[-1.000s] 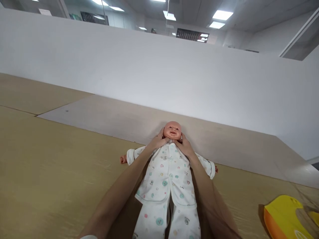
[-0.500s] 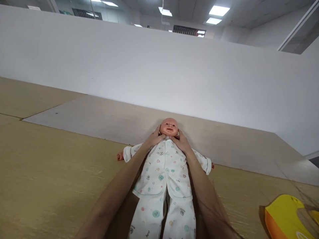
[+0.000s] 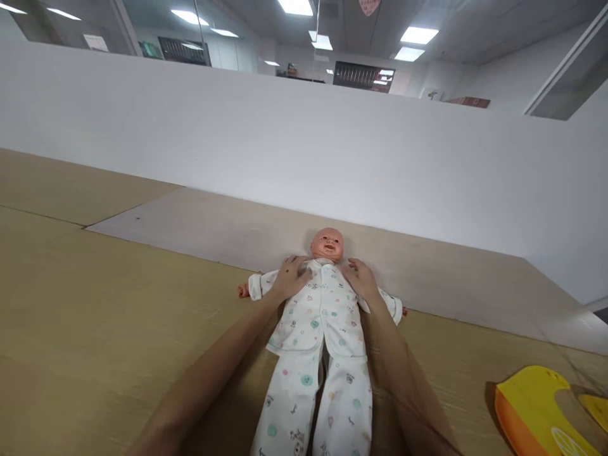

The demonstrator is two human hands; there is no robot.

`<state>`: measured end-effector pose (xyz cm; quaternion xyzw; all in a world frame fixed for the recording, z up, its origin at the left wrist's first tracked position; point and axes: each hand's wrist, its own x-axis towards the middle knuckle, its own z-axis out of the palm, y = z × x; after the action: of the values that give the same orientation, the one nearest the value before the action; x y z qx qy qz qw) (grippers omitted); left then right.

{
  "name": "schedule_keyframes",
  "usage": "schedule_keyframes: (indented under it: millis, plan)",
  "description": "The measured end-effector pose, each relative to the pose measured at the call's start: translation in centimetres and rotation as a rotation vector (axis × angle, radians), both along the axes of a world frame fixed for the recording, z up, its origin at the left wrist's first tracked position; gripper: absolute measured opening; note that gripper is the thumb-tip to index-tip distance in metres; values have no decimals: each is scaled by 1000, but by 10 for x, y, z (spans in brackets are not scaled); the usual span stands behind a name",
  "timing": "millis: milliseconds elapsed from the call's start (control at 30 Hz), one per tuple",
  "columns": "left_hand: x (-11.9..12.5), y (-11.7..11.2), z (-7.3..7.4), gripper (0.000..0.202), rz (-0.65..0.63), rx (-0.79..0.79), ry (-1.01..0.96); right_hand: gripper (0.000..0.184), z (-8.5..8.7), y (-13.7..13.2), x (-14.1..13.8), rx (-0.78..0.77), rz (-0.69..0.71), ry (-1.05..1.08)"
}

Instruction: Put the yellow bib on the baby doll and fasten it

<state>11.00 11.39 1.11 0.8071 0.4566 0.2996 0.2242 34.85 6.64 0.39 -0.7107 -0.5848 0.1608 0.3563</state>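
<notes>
A baby doll [image 3: 327, 243] lies on its back on a tan wooden surface, dressed in a white patterned top [image 3: 320, 310] and matching trousers [image 3: 316, 405]. My left hand [image 3: 293, 277] rests flat on the doll's shoulder on the left side of the picture, fingers stretched out. My right hand [image 3: 360, 278] lies flat on the other shoulder, fingers also apart. Both forearms run down along the doll's sides. Neither hand holds anything.
A yellow and orange plastic object [image 3: 541, 411] lies at the lower right. A paler board [image 3: 213, 221] sits under the doll's head, against a white partition wall [image 3: 304, 145] that runs across the back.
Both hands have slid down from beside the doll's head and neck onto its shoulders and flattened out. The view has shifted slightly.
</notes>
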Motion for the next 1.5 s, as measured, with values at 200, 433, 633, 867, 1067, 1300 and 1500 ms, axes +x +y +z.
schedule_keyframes:
  millis: [200,433,633,867,1067,1300,1500]
  plan:
    - [-19,-40,1,39,-5,126,161,50,15,-43,-24,69,50,-183]
    - [-35,-71,18,73,-76,-70,407,57,22,-119,-43,-89,41,-225]
    - [-41,-83,19,68,-118,-104,387,73,16,-149,-45,-119,146,-220]
    - [-20,-87,-1,58,36,-42,334,66,-13,-141,-61,28,81,-274]
    - [-44,-106,-15,50,111,-84,97,61,-18,-156,-54,61,114,-167]
    - [-79,-149,-34,41,-243,411,77,44,-19,-193,-37,214,307,-303]
    - [-64,-151,-25,22,-189,447,92,30,-26,-187,-44,445,313,-508]
